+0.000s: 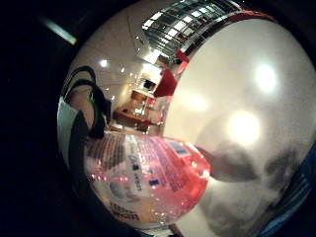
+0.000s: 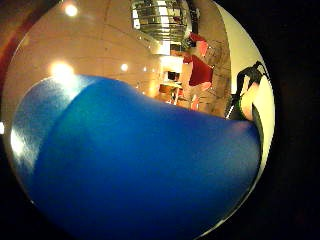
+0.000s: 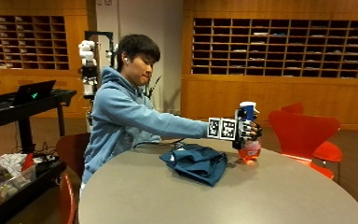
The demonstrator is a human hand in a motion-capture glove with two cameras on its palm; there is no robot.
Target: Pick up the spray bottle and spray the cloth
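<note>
Gripping the spray bottle [image 3: 248, 135] upright in the right hand [image 3: 247, 130], fingers curled round its neck below the blue head, base just above or barely on the table [image 3: 229, 196]; can't tell if it's touching. Cloth [image 3: 194, 162] is a crumpled blue heap on the table, near the bottle, on the person's side, apart from it. Palm views: pink body with label close to the palm, blue head filling the thumb side view. Step, as I judge it: pickup done or nearly, spray not yet done. Can't tell which way the nozzle faces. Next move needs the nozzle pointing at the cloth, bottle brought over it, 1 finger on the trigger
</note>
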